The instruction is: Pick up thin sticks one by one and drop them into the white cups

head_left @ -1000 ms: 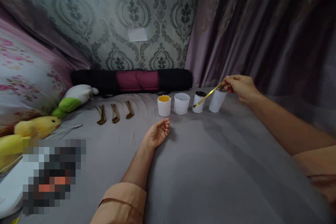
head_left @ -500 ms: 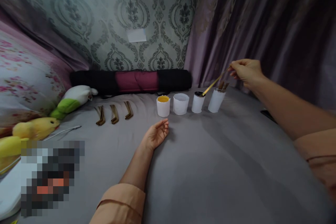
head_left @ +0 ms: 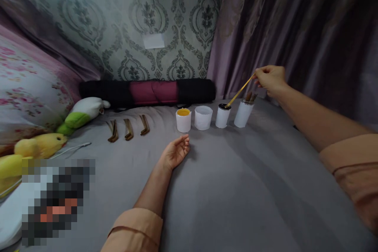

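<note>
My right hand (head_left: 270,78) pinches the top of a thin golden stick (head_left: 239,93), whose lower tip dips into a white cup with dark contents (head_left: 222,115). To the right of it stands a white cup holding several brown sticks (head_left: 243,112). An empty white cup (head_left: 203,117) and a white cup of yellow liquid (head_left: 183,119) stand to the left in the same row. My left hand (head_left: 176,152) rests palm up on the grey sheet (head_left: 224,181), fingers loosely curled, holding nothing.
Three bent brown sticks (head_left: 127,128) lie in a row left of the cups. A black and maroon roll (head_left: 147,91) lies against the patterned wall. Plush toys (head_left: 73,120) and a floral pillow (head_left: 26,94) sit at the left; purple curtains (head_left: 295,27) hang at the right.
My right hand has lifted the golden stick away from the rightmost cup and brought its tip into the cup with dark contents. My left hand has stayed still.
</note>
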### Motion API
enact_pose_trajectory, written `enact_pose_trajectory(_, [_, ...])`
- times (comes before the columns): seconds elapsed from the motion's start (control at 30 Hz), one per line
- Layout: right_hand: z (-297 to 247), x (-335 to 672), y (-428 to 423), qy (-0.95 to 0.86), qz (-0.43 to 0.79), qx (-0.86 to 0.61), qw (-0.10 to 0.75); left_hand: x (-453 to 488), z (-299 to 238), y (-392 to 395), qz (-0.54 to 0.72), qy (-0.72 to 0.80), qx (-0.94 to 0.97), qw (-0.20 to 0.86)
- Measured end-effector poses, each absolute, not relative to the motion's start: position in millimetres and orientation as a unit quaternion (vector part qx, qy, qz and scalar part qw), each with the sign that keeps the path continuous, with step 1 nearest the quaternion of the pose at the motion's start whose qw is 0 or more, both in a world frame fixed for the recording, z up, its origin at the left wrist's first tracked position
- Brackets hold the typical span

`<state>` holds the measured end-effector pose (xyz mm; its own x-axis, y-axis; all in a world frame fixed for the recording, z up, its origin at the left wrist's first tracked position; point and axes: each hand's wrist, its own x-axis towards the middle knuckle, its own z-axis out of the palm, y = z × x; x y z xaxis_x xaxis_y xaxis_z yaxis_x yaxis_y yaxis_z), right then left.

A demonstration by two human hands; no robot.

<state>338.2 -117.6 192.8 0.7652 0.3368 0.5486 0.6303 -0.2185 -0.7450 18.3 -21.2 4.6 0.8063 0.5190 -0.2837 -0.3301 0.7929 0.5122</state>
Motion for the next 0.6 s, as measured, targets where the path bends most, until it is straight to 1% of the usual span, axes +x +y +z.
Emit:
enact_pose_trajectory(0.27, [188,330,-112,-0.335,-0.154,-0.803,0.468,18,5,-22,0.228,0.213,0.223,0.924])
enact_pose_trajectory(0.6, [176,325,-98,-0.376,-0.066,-0.802,0.458,18,3,-21,0.228,0.210,0.224,0.924])
